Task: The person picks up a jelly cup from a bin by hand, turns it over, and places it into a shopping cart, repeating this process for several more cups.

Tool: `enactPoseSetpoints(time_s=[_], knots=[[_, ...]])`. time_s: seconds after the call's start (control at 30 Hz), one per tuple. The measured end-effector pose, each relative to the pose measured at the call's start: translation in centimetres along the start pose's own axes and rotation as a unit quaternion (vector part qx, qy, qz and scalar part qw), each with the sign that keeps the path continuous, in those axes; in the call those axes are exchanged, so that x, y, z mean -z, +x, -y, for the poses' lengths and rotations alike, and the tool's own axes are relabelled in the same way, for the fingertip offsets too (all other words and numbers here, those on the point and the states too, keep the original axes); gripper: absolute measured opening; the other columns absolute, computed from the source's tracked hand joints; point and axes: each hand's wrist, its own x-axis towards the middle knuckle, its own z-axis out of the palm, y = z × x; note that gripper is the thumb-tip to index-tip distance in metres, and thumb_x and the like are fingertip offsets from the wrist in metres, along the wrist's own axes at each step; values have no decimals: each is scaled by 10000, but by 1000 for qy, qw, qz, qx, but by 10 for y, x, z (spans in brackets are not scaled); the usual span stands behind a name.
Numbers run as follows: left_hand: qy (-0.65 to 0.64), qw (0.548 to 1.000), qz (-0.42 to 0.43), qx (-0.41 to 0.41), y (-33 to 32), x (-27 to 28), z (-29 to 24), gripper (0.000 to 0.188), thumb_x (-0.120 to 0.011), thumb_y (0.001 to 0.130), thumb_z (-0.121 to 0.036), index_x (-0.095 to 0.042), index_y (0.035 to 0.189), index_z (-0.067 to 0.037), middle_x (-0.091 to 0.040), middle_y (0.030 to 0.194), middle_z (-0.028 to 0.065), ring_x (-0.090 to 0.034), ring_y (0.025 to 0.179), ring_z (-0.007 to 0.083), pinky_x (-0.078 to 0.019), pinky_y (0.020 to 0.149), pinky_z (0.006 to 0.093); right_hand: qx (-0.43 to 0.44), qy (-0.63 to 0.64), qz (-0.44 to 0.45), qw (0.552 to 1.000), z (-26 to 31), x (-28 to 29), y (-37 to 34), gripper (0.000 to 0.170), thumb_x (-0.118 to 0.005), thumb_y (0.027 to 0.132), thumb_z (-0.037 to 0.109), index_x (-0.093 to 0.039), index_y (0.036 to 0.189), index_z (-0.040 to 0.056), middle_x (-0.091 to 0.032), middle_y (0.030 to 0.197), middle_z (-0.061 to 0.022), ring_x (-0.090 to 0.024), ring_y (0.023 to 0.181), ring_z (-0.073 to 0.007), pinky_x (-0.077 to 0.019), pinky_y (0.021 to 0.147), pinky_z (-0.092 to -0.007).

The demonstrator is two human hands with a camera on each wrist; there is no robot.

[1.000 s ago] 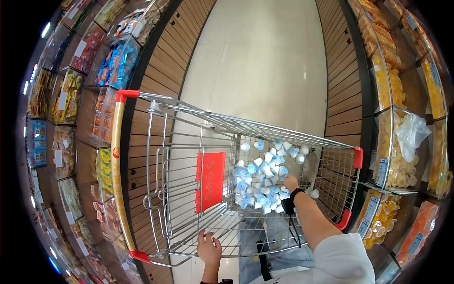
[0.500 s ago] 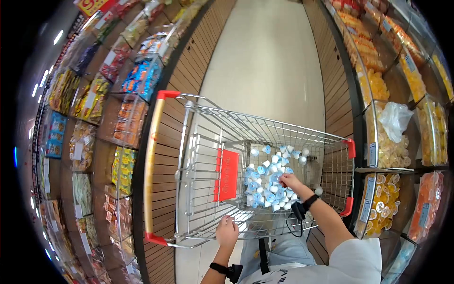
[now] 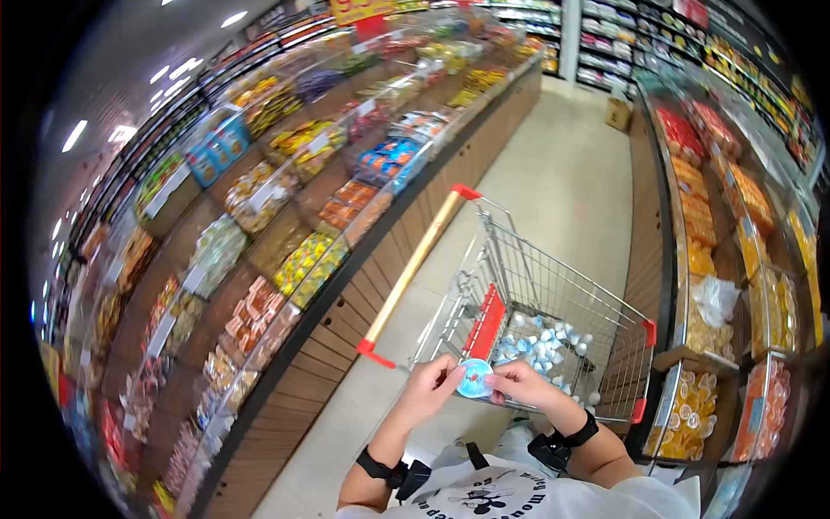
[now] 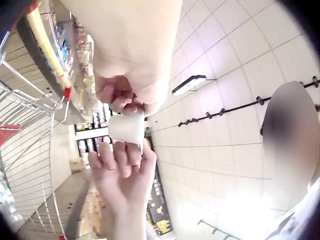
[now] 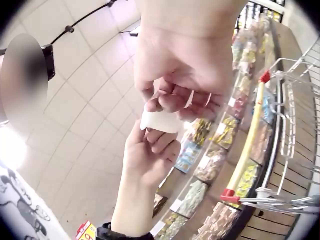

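Both hands hold one jelly cup up in front of the body, above the cart's near side. It has a white tapered body and a round blue printed lid, which faces up in the head view. My left hand pinches it from the left, thumb on the lid's edge. From the right, my right hand grips the opposite edge, thumb and fingertips at the lid. In the left wrist view the white cup body lies sideways between the two sets of curled fingers. Fingers hide part of the cup in the right wrist view.
A wire shopping cart with a yellow handle stands close ahead. Many similar cups lie loose in its basket. Bins of wrapped sweets line the left; jelly bins line the right. A cardboard box stands down the aisle.
The right hand has come up out of the basket with a jelly cup, and the left hand has risen to meet it. The head view has tilted up toward the aisle.
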Motion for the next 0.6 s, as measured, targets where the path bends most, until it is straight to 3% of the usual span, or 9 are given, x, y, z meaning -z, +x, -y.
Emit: enactPoseSetpoints(time_s=[0.13, 0.33, 0.5, 0.53, 0.6], knots=[[-30, 997, 43, -61, -39, 42, -27, 223, -463, 762, -135, -362, 592, -31, -295, 509, -35, -266, 476, 35, -229, 401, 197, -3, -134, 67, 989, 41, -56, 3, 388, -442, 780, 283, -499, 494, 27, -455, 436, 11, -384, 382, -43, -302, 366, -188], [-74, 984, 48, -156, -83, 89, -62, 246, -432, 785, -159, -343, 585, -47, -264, 530, -46, -251, 502, 38, -234, 432, 197, 107, -107, 158, 976, 70, -128, 13, 357, -434, 786, 212, -528, 498, 23, -480, 434, -11, -384, 359, -50, -296, 354, -187], [-77, 975, 106, -181, -101, 116, -73, 243, -431, 786, -197, -367, 606, -46, -312, 562, -45, -272, 531, 31, -241, 446, 193, 183, -103, 155, 965, 71, -166, 16, 362, -428, 779, 161, -489, 448, 28, -493, 424, -29, -451, 366, -76, -336, 356, -196], [-78, 976, 116, -168, -101, 118, -73, 297, -430, 784, -221, -316, 570, -49, -298, 567, -33, -283, 539, 47, -292, 502, 196, 184, -108, 149, 965, 72, -171, 14, 363, -425, 779, 155, -483, 443, 27, -498, 428, -33, -463, 375, -81, -346, 362, -197], [-89, 971, 142, -174, -101, 119, -78, 298, -431, 782, -223, -315, 569, -50, -296, 568, -33, -284, 541, 47, -276, 486, 194, 184, -117, 133, 967, 73, -178, 9, 367, -420, 778, 142, -470, 434, 25, -509, 438, -42, -487, 392, -91, -366, 373, -199]])
